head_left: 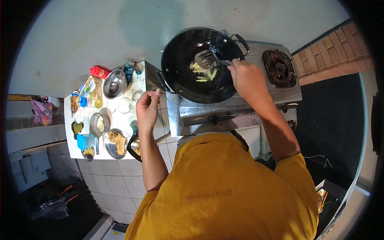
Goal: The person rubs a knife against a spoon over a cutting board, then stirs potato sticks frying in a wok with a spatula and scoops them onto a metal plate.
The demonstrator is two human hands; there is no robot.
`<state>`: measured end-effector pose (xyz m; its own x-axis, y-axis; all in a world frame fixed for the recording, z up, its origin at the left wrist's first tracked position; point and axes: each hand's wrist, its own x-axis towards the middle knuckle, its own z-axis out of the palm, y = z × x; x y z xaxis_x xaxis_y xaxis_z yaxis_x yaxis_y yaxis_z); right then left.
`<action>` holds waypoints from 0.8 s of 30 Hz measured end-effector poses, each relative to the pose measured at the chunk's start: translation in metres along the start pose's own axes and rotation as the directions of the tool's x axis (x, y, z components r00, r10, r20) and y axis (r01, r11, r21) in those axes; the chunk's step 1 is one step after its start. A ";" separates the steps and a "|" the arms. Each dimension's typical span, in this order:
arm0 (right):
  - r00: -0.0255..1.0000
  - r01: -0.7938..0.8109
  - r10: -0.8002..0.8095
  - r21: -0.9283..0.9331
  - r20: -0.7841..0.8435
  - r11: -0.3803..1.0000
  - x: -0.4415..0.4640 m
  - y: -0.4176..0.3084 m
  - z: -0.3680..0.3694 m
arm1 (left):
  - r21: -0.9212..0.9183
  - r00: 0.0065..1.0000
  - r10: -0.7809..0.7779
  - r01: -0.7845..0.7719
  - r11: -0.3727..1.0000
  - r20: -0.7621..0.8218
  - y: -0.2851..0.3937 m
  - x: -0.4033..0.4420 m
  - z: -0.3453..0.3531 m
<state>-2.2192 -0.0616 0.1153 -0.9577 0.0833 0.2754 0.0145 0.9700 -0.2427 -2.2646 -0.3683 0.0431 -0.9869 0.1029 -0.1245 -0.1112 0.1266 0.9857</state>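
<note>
The fingers (236, 66) of the right hand (248, 78) are wrapped tight round the handle of a grey, flat metal spatula with slots (205, 59). Its head is over thin, pale yellow food sticks (206, 75) in a round, shiny black wok (176, 82). The left hand (147, 109) is curled near the wok's looped handle (164, 83); I can't tell if its fingertips meet. A white surface (137, 83) holds a shiny, round metal bowl (115, 84).
</note>
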 end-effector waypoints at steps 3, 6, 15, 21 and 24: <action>0.997 -0.025 0.029 0.046 -0.078 0.999 -0.009 0.002 -0.008 | 0.025 0.999 0.032 -0.032 0.999 0.013 0.000 -0.002 0.004; 0.995 -0.037 0.042 0.055 -0.095 0.998 -0.022 0.010 -0.007 | 0.091 0.999 -0.042 0.039 0.995 0.031 -0.005 -0.006 0.005; 0.975 -0.117 0.134 0.106 -0.177 0.988 -0.045 0.019 -0.008 | 0.223 0.964 -0.204 0.164 0.961 0.171 -0.060 -0.029 0.020; 0.992 0.005 0.020 0.193 -0.124 0.981 -0.057 0.043 -0.011 | 0.246 0.972 -0.182 0.141 0.959 0.151 -0.096 -0.078 0.077; 0.987 0.081 -0.043 0.246 -0.154 0.966 -0.066 0.061 -0.017 | 0.436 0.948 -0.247 0.140 0.889 0.199 -0.102 -0.102 0.111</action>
<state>-2.1500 -0.0043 0.0982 -0.9018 0.0754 0.4255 -0.1339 0.8874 -0.4411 -2.1396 -0.2819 -0.0571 -0.8850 0.2626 -0.3845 -0.1860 0.5575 0.8091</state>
